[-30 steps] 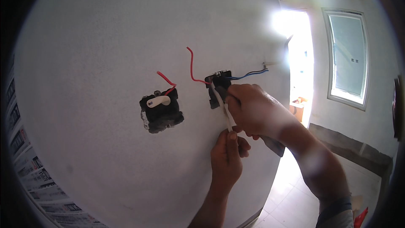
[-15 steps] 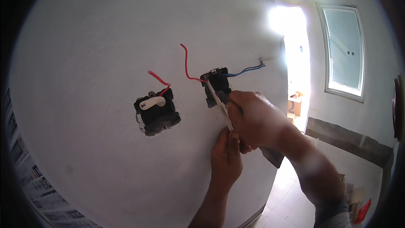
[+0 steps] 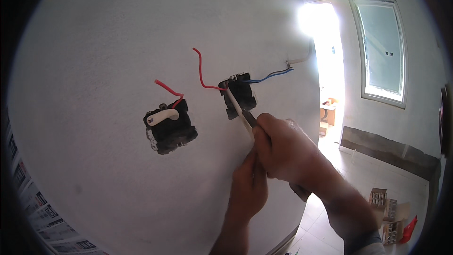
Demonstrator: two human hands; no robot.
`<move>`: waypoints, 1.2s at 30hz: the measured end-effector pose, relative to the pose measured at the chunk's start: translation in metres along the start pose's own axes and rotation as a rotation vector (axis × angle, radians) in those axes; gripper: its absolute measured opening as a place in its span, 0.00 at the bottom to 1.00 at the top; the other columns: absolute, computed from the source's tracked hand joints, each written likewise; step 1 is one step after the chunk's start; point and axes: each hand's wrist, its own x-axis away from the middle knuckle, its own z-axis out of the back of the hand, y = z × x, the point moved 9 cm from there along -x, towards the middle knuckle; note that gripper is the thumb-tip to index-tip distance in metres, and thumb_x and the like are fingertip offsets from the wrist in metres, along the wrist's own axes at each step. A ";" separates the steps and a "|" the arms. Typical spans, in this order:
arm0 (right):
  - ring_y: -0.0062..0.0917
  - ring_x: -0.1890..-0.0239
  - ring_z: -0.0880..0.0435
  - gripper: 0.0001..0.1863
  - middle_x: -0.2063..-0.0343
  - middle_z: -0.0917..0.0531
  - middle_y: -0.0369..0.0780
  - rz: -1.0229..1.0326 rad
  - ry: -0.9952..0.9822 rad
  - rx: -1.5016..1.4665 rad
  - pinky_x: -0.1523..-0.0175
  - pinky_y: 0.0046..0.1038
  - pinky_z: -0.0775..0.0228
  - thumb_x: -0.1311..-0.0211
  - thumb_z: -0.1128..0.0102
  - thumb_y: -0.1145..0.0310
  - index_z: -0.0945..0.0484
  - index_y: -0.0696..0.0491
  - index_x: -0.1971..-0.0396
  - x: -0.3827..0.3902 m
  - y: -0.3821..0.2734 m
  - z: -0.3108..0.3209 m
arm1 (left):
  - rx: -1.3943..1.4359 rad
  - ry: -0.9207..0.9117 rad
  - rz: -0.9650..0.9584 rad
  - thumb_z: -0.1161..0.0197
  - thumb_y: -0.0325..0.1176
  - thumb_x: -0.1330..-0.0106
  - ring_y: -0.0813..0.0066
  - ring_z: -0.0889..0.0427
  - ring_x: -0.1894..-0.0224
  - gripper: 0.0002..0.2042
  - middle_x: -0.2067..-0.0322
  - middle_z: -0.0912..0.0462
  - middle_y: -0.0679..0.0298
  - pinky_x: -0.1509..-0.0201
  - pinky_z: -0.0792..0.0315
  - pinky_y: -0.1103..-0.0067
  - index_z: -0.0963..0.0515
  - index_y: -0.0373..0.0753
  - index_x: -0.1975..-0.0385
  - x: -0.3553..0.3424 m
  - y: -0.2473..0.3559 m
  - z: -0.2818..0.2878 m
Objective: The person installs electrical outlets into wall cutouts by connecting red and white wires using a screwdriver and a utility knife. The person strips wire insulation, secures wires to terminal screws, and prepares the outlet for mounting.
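A white sheathed cable (image 3: pixel 234 104) runs out of the right-hand black wall box (image 3: pixel 241 95), slanting down toward me. My left hand (image 3: pixel 250 184) pinches its lower end. My right hand (image 3: pixel 288 148) is closed around a dark knife-like tool (image 3: pixel 248 118), whose flat tip lies against the cable just below the box. Its other end shows dark beneath my right wrist. A red wire (image 3: pixel 200 68) and a pair of blue and dark wires (image 3: pixel 269 76) also come from this box. My fingers hide the cable's end.
Left of my hands, a second black wall box (image 3: pixel 172 134) holds a bent white cable (image 3: pixel 163 116) and a red wire (image 3: pixel 169 88). A bright doorway (image 3: pixel 329 75) and a window (image 3: pixel 383 49) are at right. Opened cartons (image 3: pixel 389 217) and a red object (image 3: pixel 409 230) sit on the tiled floor.
My right hand has slid down along the cable, and the tool's tip now shows against it. Both hands have come closer together, and the whole view has shifted slightly.
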 end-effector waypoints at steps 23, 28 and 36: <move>0.52 0.82 0.21 0.08 0.86 0.25 0.50 0.115 0.084 0.003 0.74 0.45 0.33 0.25 0.46 0.75 0.34 0.57 0.65 0.025 0.022 -0.025 | -0.700 0.443 -0.488 0.32 0.23 0.31 0.72 0.15 0.71 0.09 0.67 0.12 0.59 0.68 0.22 0.77 0.15 0.32 0.53 0.036 0.081 0.077; 0.55 0.75 0.16 0.07 0.82 0.21 0.52 0.076 0.029 -0.036 0.65 0.50 0.25 0.27 0.46 0.74 0.33 0.59 0.64 0.024 0.027 -0.027 | -1.031 0.213 -0.692 0.30 0.21 0.39 0.67 0.19 0.60 0.16 0.54 0.13 0.62 0.56 0.25 0.70 0.15 0.35 0.50 -0.009 0.116 0.050; 0.56 0.73 0.14 0.05 0.79 0.17 0.53 0.104 -0.011 0.002 0.60 0.52 0.21 0.32 0.47 0.77 0.33 0.60 0.65 0.022 0.035 -0.038 | -1.358 -0.178 -0.818 0.31 0.27 0.42 0.70 0.21 0.54 0.15 0.49 0.13 0.65 0.50 0.28 0.72 0.12 0.39 0.55 -0.050 0.114 0.024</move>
